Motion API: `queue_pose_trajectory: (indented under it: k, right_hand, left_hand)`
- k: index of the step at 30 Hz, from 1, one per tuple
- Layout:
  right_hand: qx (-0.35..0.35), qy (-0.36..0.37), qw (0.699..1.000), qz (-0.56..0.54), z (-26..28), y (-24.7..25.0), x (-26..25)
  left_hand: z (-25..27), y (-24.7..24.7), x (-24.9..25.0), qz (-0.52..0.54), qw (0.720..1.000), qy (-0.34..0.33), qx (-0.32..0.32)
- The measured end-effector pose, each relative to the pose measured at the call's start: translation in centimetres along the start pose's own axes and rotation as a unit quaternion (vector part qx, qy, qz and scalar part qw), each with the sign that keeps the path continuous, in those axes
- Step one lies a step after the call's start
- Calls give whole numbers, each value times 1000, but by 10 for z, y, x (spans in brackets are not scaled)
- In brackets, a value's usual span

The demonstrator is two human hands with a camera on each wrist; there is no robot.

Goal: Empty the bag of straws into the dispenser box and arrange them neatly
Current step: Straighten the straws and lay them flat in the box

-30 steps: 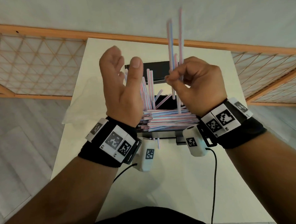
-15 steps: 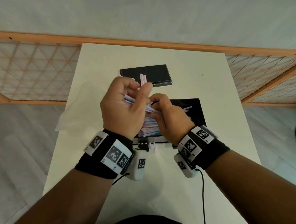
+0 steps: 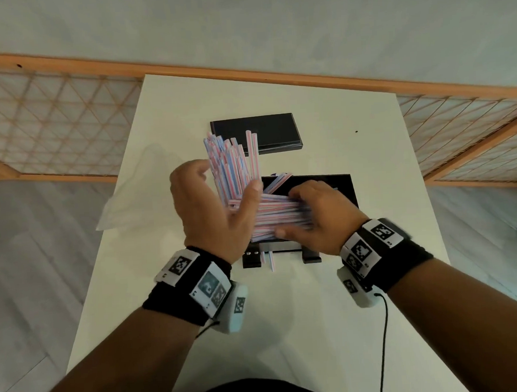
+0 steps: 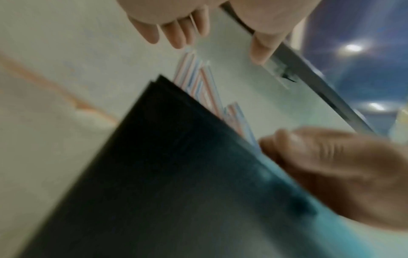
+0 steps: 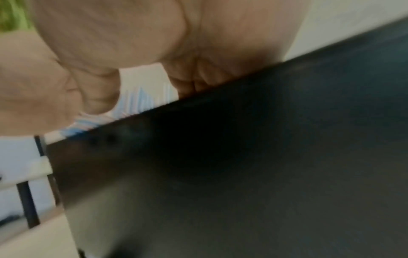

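Observation:
The black dispenser box (image 3: 345, 188) stands open at mid-table, with pink-and-blue striped straws (image 3: 282, 215) piled crosswise inside. My left hand (image 3: 219, 210) holds a fanned bundle of straws (image 3: 231, 161) upright above the box's left end, thumb in front and fingers behind. My right hand (image 3: 318, 213) lies over the pile, thumb at its near edge and fingers curled over the far side. In the blurred left wrist view, straws (image 4: 198, 87) rise behind the box wall (image 4: 176, 174). The right wrist view shows my palm (image 5: 132, 43) over the box wall (image 5: 264, 157).
The box's black lid (image 3: 257, 133) lies flat behind the box. The empty clear bag (image 3: 123, 209) hangs over the table's left edge. Two straws (image 3: 268, 259) poke out of the dispenser's front slot. A black cable (image 3: 383, 324) trails from my right wrist. A wooden lattice screen (image 3: 53, 128) borders the table.
My right hand dropped from holding a few straws high to lying across the pile. My left hand came down, gathered a bundle and now holds it upright.

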State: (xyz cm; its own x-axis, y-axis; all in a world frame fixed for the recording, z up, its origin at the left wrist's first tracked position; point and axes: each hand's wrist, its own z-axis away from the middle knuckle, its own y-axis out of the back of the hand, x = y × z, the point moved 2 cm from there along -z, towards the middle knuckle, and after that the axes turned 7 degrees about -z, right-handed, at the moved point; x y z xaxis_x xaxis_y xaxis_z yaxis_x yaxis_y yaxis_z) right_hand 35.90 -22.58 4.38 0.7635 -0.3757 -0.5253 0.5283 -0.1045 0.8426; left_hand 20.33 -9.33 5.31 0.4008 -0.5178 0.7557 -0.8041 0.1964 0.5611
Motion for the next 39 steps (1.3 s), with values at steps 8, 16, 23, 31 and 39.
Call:
queue_pose_trajectory:
  k: [8,16,23,31,39]
  right_hand:
    - [-179,-97,969,143,-18,-6,11]
    - [-182,-94,978,37,-29,-3,4]
    - [-148,-65,987,2,-27,-8,8]
    - [-153,-35,986,-54,-36,-8,-8]
    - [-160,-66,980,-99,-44,-12,-15]
  left_hand:
    - [10,-24,-1,114,972,171,-117]
    - [12,-28,-7,94,979,145,-109]
    - [10,-31,-9,61,975,163,-138]
    - [-8,-25,-11,128,952,235,-150]
    - [-43,-27,-4,165,953,194,-166]
